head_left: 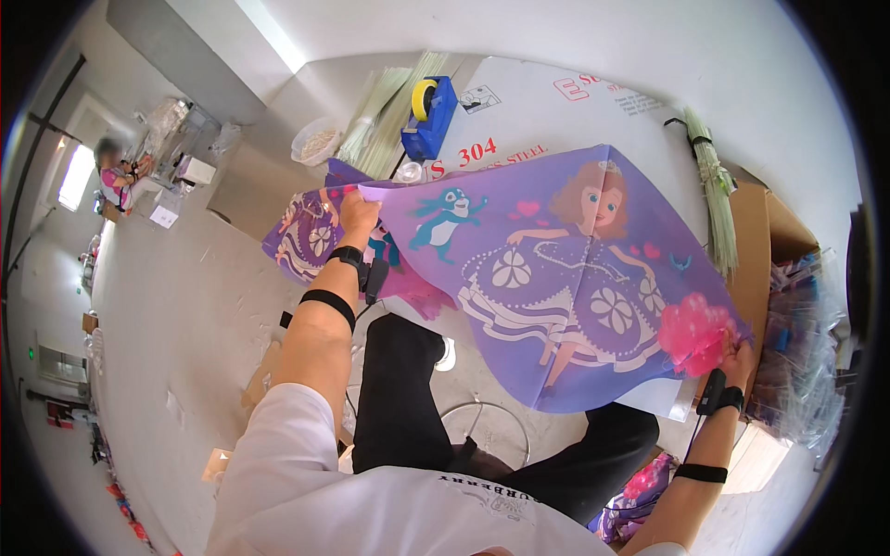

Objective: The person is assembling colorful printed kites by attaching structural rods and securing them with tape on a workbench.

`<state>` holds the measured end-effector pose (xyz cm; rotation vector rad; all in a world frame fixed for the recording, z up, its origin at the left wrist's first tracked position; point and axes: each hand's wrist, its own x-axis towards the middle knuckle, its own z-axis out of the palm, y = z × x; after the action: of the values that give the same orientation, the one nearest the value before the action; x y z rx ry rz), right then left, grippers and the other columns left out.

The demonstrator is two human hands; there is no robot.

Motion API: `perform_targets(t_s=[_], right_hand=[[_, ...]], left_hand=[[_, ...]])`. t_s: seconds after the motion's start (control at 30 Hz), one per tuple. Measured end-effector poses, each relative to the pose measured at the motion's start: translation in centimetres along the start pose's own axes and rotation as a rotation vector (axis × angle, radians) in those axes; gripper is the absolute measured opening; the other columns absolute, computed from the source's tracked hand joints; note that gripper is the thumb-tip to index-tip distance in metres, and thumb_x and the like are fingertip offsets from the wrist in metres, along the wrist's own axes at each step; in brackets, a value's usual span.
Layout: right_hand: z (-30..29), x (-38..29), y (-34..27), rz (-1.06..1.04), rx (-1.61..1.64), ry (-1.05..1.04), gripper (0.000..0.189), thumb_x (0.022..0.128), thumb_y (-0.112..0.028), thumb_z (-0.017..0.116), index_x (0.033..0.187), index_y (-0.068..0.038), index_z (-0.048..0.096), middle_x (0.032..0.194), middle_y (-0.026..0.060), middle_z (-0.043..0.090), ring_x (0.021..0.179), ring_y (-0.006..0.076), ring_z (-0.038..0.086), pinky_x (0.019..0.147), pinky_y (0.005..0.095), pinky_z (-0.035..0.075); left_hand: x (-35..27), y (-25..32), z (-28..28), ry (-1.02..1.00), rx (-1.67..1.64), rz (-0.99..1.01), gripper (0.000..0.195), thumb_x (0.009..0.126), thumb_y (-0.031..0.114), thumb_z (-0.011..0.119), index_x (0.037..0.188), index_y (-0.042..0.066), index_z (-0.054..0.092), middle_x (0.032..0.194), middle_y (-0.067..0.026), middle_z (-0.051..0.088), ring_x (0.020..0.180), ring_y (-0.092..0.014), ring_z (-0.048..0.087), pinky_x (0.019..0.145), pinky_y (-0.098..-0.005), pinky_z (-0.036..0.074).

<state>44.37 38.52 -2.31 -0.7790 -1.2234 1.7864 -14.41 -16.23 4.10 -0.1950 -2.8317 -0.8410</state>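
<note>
A purple printed fabric sheet [542, 264], showing a princess figure, a blue rabbit and pink balloons, is stretched between my two hands. My left hand [360, 212] grips its gathered left end, beside a further printed part [309, 236] that hangs over the table's left edge. At the lower right, my right hand [737, 358] holds the sheet's corner near the balloons. A crease runs down through the princess. Behind the fabric stands a blue tape dispenser [432, 121] with a yellow roll.
Thin pale rods [382, 118] and a tub of small pieces [316, 142] lie at the back left. A bound rod bundle [710, 187] is at the right, beside a cardboard box [754, 236] and clear plastic bags [799, 361]. Another person [118, 177] sits far left.
</note>
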Motion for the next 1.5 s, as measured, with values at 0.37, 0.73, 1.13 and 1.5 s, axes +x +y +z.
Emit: perform_targets(t_s=[0.37, 0.73, 1.13, 1.5], right_hand=[[4.5, -0.1, -0.5, 0.153, -0.196, 0.330, 0.019, 0.089, -0.004, 0.040, 0.097, 0.013, 0.046, 0.098, 0.0195, 0.054, 0.094, 0.0301, 0.061, 0.081, 0.0376, 0.056], [25.5, -7.8, 4.3, -0.256, -0.432, 0.191, 0.028, 0.076, -0.001, 0.053, 0.104, -0.002, 0.058, 0.097, 0.0062, 0.059, 0.092, 0.0210, 0.056, 0.081, 0.0335, 0.045], [31.6, -14.4, 9.5, -0.383, -1.552, -0.389, 0.065, 0.086, -0.039, 0.053, 0.140, -0.011, 0.030, 0.148, 0.0100, 0.025, 0.138, 0.0267, 0.018, 0.109, 0.0554, 0.006], [33.1, -14.1, 9.3, -0.393, -1.567, -0.462, 0.070, 0.083, -0.043, 0.056, 0.140, -0.013, 0.031, 0.147, 0.0090, 0.026, 0.137, 0.0240, 0.022, 0.110, 0.0526, 0.007]], left_hand=[[0.8, 0.7, 3.9, -0.078, 0.036, -0.099, 0.027, 0.070, 0.024, 0.067, 0.093, 0.012, 0.066, 0.092, -0.0130, 0.066, 0.090, -0.032, 0.062, 0.077, -0.0413, 0.049], [-11.4, 13.6, 9.1, -0.004, -0.263, 0.689, 0.049, 0.069, 0.007, 0.068, 0.114, 0.005, 0.049, 0.118, -0.0169, 0.051, 0.111, -0.037, 0.048, 0.099, -0.0460, 0.034], [-19.6, 17.4, 11.2, -0.440, 0.151, 0.845, 0.060, 0.088, 0.034, 0.052, 0.140, 0.015, 0.029, 0.147, -0.0154, 0.024, 0.138, -0.032, 0.018, 0.106, -0.0597, 0.016], [-16.7, 15.8, 10.7, -0.447, 0.218, 0.864, 0.064, 0.087, 0.047, 0.050, 0.141, 0.020, 0.030, 0.148, -0.0126, 0.023, 0.139, -0.028, 0.017, 0.109, -0.0552, 0.009]])
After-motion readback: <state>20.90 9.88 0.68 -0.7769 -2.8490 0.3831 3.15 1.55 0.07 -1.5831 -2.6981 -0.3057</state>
